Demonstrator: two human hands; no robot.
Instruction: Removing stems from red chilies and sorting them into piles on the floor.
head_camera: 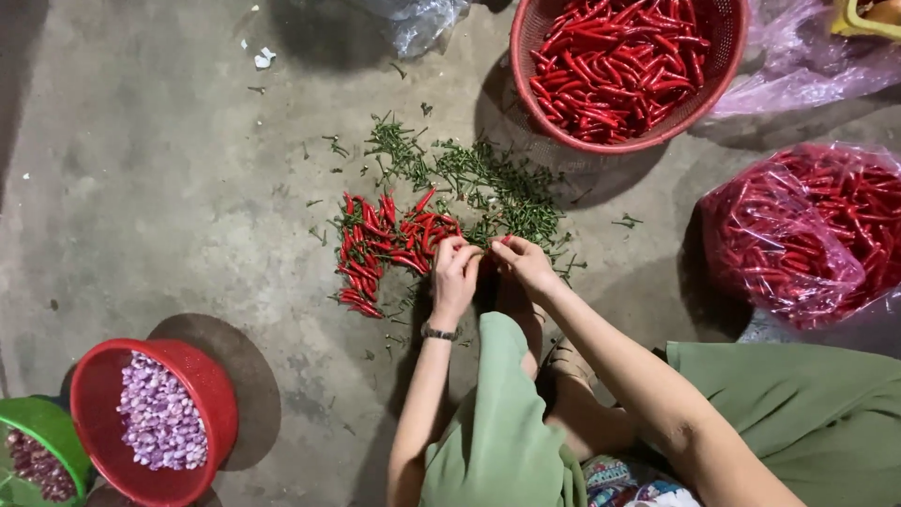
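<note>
On the concrete floor: one person sits, both hands at a loose pile of red chillies (389, 246).
Left hand: the left hand (454, 274), a watch at its wrist, has its fingers curled narrow at the pile's right edge, seemingly pinching a chilli; what is in the fingers cannot be made out.
Right hand: the right hand (526, 265) is just beside the left one, fingertips pinched together and meeting it.
Stems: a scatter of green stems (479, 178), too many to count, lies just beyond the pile.
Baskets: three. One red mesh basket (526, 56) at top holds red chillies; one red basket (202, 376) at lower left holds pale purple shallots; one green basket (47, 427) touching it holds darker bulbs.
Bags: one clear plastic bag (807, 235) at right, full of red chillies.
</note>
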